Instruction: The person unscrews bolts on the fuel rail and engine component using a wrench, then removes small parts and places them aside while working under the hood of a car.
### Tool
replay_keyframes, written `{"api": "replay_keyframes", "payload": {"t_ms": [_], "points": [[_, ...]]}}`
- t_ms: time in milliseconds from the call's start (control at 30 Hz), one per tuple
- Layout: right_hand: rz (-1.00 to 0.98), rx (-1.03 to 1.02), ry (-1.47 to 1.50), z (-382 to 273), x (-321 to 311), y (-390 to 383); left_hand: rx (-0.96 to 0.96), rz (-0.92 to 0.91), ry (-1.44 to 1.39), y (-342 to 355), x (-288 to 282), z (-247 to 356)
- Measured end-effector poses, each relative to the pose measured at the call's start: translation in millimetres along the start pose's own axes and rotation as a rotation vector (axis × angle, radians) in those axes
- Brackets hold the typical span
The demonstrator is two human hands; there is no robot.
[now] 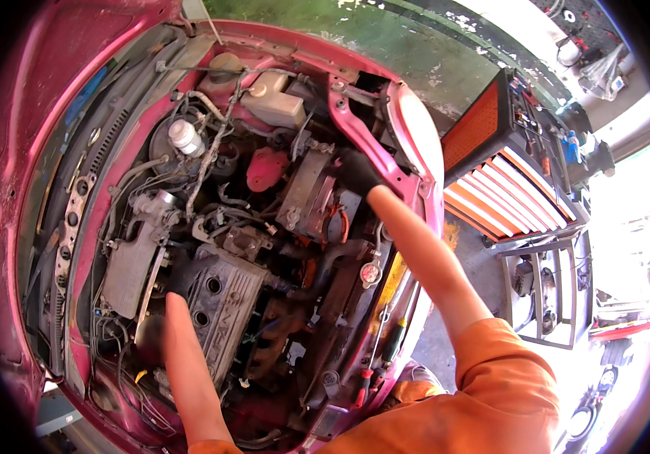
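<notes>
The hard car battery [302,187] looks heavy; hold both ends (can't tell if the right hand [358,172] or left hand [190,272] has fingers clamped).

Engine [228,306] in car [359,135], tool chest [510,189] right of both

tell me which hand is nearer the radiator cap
Right. The right hand is above the radiator cap in the picture; the left hand is farther off, to the cap's left, by the engine cover.
</notes>
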State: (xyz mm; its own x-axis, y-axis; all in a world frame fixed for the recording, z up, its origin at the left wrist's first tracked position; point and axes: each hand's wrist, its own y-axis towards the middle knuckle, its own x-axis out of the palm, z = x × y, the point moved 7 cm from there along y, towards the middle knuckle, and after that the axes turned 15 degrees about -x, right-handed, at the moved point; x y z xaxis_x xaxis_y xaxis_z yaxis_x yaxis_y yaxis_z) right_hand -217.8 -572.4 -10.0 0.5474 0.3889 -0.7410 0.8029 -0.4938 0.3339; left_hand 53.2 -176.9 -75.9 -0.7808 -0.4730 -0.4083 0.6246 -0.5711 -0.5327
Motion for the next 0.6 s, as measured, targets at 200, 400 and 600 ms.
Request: {"api": "replay_keyframes", "payload": {"t_ms": [200,400,600], "points": [[0.077,0.061,-0.229,-31.9,12.3,-5.6,0.096,-0.073,0.126,-5.7,-7.3,-4.0],[0.151,-0.119,0.07,-43.2,-37.3,-29.9,0.299,0.083,0.271,1.7,-13.1,13.8],[0.071,-0.135,-0.005,-50.0,-189.3,-150.0,0.085,-0.007,0.091,11.1,-31.9,-23.4]]}}
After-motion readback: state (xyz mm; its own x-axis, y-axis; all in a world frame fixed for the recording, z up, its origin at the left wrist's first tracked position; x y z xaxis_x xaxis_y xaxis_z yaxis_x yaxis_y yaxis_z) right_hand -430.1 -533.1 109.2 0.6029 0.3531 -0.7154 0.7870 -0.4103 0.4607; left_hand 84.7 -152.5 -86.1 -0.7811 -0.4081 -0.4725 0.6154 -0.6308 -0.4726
